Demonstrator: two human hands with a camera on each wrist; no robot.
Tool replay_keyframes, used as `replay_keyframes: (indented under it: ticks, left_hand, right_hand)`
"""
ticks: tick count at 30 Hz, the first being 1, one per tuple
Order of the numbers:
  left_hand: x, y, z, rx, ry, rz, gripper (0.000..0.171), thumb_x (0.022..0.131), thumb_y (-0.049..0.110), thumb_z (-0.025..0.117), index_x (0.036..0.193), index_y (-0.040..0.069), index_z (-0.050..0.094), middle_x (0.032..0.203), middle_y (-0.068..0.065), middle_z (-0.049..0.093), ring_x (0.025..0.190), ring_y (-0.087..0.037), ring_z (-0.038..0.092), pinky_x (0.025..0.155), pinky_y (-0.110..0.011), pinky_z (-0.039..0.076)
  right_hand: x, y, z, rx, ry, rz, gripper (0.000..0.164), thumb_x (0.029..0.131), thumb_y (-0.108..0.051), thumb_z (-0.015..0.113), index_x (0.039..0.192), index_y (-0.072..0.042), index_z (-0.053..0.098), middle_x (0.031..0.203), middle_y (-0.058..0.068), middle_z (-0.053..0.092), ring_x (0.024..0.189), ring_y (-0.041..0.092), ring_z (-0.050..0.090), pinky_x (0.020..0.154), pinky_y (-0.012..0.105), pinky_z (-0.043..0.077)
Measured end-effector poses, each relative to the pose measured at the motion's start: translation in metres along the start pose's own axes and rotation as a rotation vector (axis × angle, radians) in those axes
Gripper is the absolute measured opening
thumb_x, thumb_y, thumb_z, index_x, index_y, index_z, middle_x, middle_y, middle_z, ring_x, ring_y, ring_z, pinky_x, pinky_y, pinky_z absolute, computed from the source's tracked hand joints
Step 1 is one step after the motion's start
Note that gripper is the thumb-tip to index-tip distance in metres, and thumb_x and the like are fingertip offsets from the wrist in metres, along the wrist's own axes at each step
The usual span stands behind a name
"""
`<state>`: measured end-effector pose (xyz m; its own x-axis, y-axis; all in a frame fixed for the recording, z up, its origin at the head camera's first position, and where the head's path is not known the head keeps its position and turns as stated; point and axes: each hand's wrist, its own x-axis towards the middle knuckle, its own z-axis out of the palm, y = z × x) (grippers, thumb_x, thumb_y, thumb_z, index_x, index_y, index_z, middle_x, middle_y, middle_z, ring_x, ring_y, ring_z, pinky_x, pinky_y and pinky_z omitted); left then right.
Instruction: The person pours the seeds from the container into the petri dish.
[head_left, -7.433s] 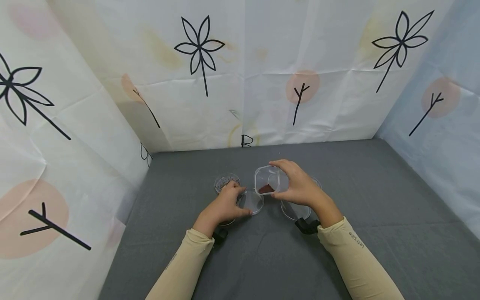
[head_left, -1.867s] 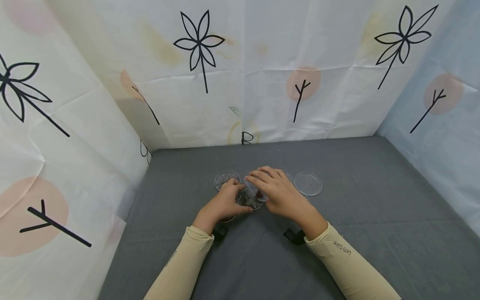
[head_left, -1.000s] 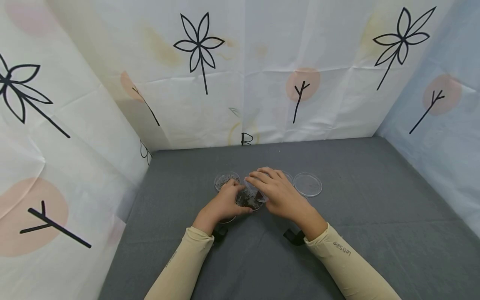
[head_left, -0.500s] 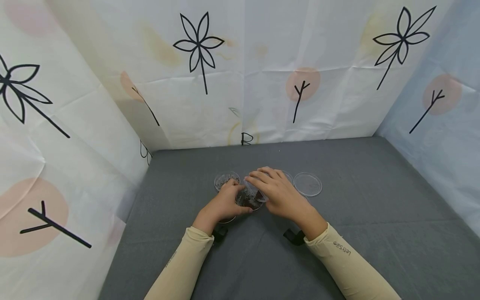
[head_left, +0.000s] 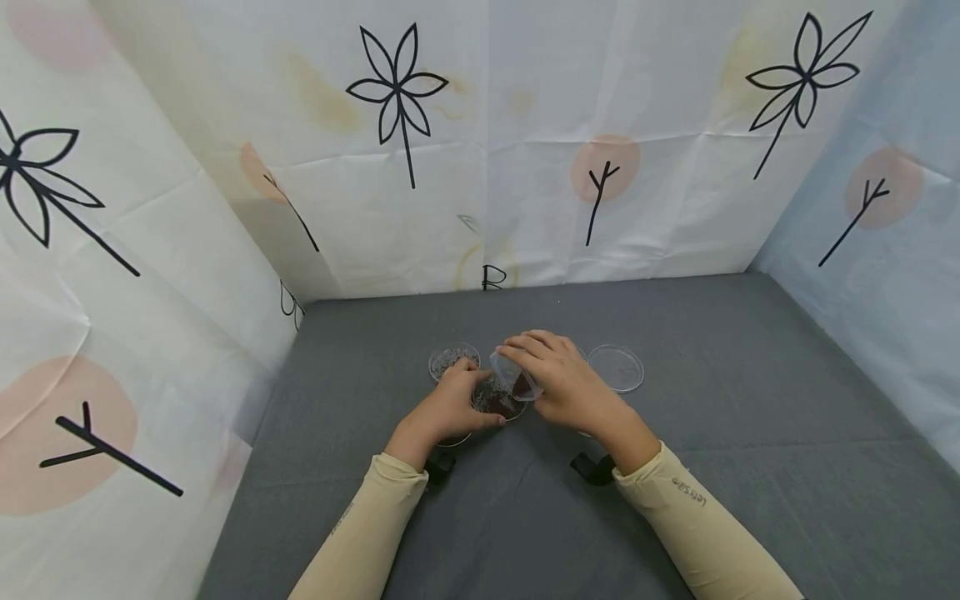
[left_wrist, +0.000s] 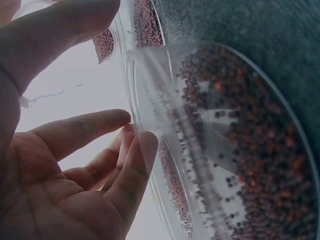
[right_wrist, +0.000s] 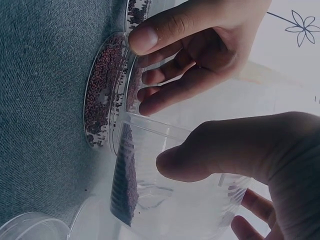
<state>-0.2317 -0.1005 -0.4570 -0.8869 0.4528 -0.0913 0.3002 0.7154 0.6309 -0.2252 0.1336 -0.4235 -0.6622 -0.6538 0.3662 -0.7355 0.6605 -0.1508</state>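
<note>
My left hand (head_left: pixel 447 407) holds a round clear petri dish (head_left: pixel 501 402) by its rim, thumb at the near side and fingers at the far side. Small dark reddish-brown grains (left_wrist: pixel 270 180) cover much of the dish's bottom. In my right hand (head_left: pixel 566 379) is a clear plastic tub (right_wrist: pixel 170 200), gripped by its sides and tilted toward the dish. A heap of the same grains (right_wrist: pixel 129 175) lies along the tub's lower wall. The tub's rim is right at the dish's edge in the right wrist view.
Behind my left hand stands another petri dish (head_left: pixel 453 358) with grains; a further dish (head_left: pixel 455 440) shows partly under that hand. To the right lies a clear round dish (head_left: pixel 617 368), with others largely hidden by my right arm. Grey cloth (head_left: pixel 750 367) covers the table, with patterned curtains around it.
Since the oldest frame, my right hand has brought the tub left and tipped it, and grains now lie in the formerly bare dish. Lately the tub has risen slightly. My left hand stays put.
</note>
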Motion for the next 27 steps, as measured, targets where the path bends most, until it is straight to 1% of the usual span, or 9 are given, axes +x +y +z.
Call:
replay_keyframes:
  ticks: [4, 9, 15, 20, 27]
  left_hand:
    - [0.000, 0.002, -0.001, 0.000, 0.001, -0.001, 0.081, 0.089, 0.031, 0.089, 0.154, 0.000, 0.053, 0.135, -0.017, 0.052, 0.117, -0.030, 0.053, 0.099, -0.051, 0.052]
    - [-0.001, 0.003, -0.001, 0.001, 0.000, -0.009, 0.081, 0.089, 0.031, 0.089, 0.155, 0.001, 0.053, 0.134, -0.016, 0.052, 0.116, -0.029, 0.053, 0.097, -0.050, 0.052]
    - [-0.001, 0.003, -0.001, 0.007, 0.007, -0.005, 0.080, 0.089, 0.031, 0.089, 0.154, 0.000, 0.054, 0.135, -0.016, 0.052, 0.117, -0.031, 0.054, 0.098, -0.051, 0.053]
    - [-0.001, 0.004, -0.002, 0.010, 0.012, 0.004, 0.080, 0.088, 0.031, 0.090, 0.153, -0.001, 0.055, 0.134, -0.016, 0.053, 0.117, -0.031, 0.054, 0.097, -0.051, 0.053]
    - [0.000, 0.002, -0.001, 0.018, 0.016, 0.004, 0.080, 0.088, 0.031, 0.090, 0.153, -0.001, 0.055, 0.135, -0.017, 0.053, 0.117, -0.031, 0.054, 0.098, -0.051, 0.053]
  right_hand:
    - [0.000, 0.002, -0.001, 0.008, -0.005, 0.010, 0.085, 0.076, 0.015, 0.075, 0.154, -0.013, 0.057, 0.154, 0.011, 0.057, 0.145, 0.039, 0.049, 0.113, 0.064, 0.044]
    - [-0.001, 0.003, -0.002, 0.001, -0.009, 0.018, 0.084, 0.078, 0.013, 0.076, 0.155, -0.013, 0.056, 0.155, 0.011, 0.057, 0.146, 0.037, 0.048, 0.114, 0.063, 0.043]
    - [-0.001, 0.005, -0.004, 0.018, -0.011, 0.033, 0.082, 0.080, 0.013, 0.075, 0.156, -0.011, 0.054, 0.156, 0.011, 0.056, 0.146, 0.036, 0.048, 0.113, 0.062, 0.044]
    - [-0.001, 0.008, -0.008, 0.030, -0.007, 0.059, 0.084, 0.078, 0.012, 0.075, 0.156, -0.010, 0.053, 0.155, 0.009, 0.055, 0.145, 0.034, 0.048, 0.110, 0.062, 0.046]
    - [-0.003, 0.016, -0.014, 0.078, 0.001, 0.118, 0.091, 0.077, 0.000, 0.088, 0.158, -0.009, 0.049, 0.156, 0.013, 0.054, 0.145, 0.037, 0.047, 0.112, 0.064, 0.045]
